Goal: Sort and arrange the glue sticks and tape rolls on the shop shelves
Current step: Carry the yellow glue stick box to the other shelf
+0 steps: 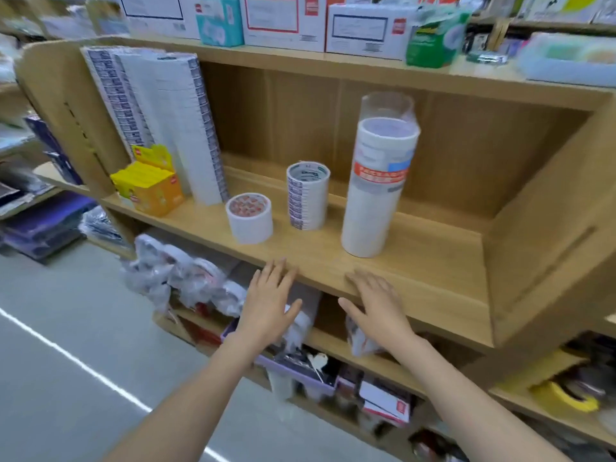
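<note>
tape stack (376, 195) at risk of tipping
left hand (270, 301) and right hand (376, 305) are held at the shelf (433, 261) edge, fingers (278, 278) spread and empty; the tape stack just beyond could be toppled by a hasty reach.

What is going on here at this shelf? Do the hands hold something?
A person faces a wooden shelf. The left hand and right hand are both open and hold nothing, at its front edge. On the shelf stand a single tape roll, a short stack and a tall wrapped stack, apart from each other. At the left end stand taller stacks and yellow boxes.
</note>
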The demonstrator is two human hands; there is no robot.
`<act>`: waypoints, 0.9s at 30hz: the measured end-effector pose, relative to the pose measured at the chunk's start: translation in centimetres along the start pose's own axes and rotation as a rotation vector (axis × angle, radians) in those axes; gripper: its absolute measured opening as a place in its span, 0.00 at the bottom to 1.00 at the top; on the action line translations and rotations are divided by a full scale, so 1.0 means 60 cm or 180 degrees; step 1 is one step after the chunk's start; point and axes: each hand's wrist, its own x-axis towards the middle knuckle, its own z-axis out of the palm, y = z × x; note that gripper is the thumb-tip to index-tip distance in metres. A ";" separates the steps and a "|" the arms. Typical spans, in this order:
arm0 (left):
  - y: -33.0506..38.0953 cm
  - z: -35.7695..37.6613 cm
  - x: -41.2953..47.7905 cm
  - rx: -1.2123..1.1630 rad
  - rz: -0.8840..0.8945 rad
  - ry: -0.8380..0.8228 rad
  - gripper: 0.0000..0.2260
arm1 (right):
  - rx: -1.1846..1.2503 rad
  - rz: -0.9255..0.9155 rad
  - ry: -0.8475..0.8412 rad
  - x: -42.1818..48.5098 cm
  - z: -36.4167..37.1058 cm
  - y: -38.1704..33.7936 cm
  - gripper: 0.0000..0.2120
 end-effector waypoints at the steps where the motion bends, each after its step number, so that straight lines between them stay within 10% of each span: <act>1: -0.024 0.001 0.007 -0.0010 0.0058 -0.0073 0.37 | -0.0178 0.0145 0.0175 0.013 0.009 -0.011 0.23; 7: -0.116 -0.013 0.028 -0.0699 0.0762 0.0529 0.20 | 0.0921 -0.0070 0.1012 0.100 0.026 -0.118 0.12; 15: -0.316 -0.099 0.043 -0.1303 -0.0731 0.1776 0.18 | 0.2095 -0.1524 0.0828 0.269 0.049 -0.364 0.16; 27: -0.549 -0.175 0.074 -0.1715 -0.1582 0.1820 0.30 | 0.2402 -0.0962 0.0054 0.468 0.195 -0.538 0.46</act>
